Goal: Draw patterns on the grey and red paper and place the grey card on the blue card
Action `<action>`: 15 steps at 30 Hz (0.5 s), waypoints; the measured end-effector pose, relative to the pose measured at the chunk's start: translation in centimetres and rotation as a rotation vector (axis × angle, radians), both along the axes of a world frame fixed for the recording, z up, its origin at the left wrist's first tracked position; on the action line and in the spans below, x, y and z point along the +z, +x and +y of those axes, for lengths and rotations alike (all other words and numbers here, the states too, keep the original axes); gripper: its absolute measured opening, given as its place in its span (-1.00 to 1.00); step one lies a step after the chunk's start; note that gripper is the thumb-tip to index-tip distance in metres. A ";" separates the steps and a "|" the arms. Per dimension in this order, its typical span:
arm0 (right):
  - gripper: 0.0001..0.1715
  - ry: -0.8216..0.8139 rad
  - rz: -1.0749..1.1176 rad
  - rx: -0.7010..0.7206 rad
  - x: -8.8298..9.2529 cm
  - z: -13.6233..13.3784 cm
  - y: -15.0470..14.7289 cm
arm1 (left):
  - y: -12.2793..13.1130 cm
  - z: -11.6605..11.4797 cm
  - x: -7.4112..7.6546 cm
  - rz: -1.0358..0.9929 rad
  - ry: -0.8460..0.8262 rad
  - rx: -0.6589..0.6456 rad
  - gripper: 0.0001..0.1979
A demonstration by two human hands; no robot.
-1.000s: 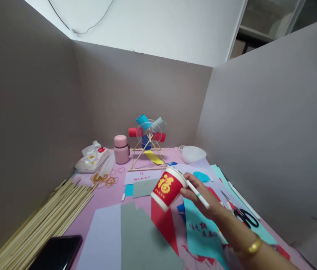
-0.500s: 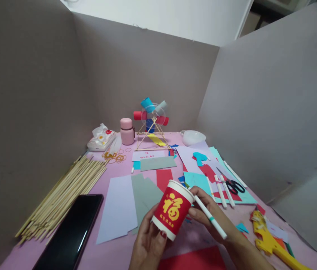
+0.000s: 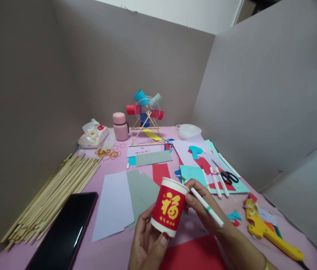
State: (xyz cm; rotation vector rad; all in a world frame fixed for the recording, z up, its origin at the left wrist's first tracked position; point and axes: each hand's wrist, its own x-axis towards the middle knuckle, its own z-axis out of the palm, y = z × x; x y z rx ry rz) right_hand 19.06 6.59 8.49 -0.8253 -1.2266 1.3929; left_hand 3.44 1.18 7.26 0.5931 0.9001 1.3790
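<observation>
A paper cup [image 3: 169, 207], red with a yellow Chinese character and white bands, is tilted slightly in front of me. My left hand [image 3: 148, 240] grips it near the base, thumb low on the front. The fingers of my right hand [image 3: 203, 204] are closed round a white marker [image 3: 207, 207] with a green band; its tip end points up and left, beside the cup's rim. Those fingertips are at the cup's right side; whether they press on it I cannot tell. Under the hands lies a red sheet [image 3: 193, 255].
Bamboo sticks [image 3: 54, 197] and a phone [image 3: 63, 228] lie left. Behind stand a pink flask [image 3: 120, 126] and a stick-framed wheel model [image 3: 148, 116]. Right are scissors [image 3: 228, 177], markers [image 3: 216, 182] and a yellow glue gun [image 3: 268, 232]. Grey walls [image 3: 136, 63] enclose the table.
The view has shifted, so the tabletop things sit a little higher and further left. The cup stands slightly more upright; both hands keep their holds.
</observation>
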 end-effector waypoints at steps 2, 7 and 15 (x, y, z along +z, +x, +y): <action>-0.69 -0.003 -0.005 -0.007 0.1 0.0 0.0 | -0.1 0.1 -0.1 -0.006 -0.010 -0.012 -0.19; -0.71 -0.006 0.000 -0.011 0.3 -0.1 0.0 | -0.2 0.1 -0.6 -0.022 -0.001 -0.045 -0.23; -0.68 0.009 -0.023 -0.007 0.4 0.1 0.0 | 0.2 0.3 -0.8 -0.083 -0.040 -0.023 -0.18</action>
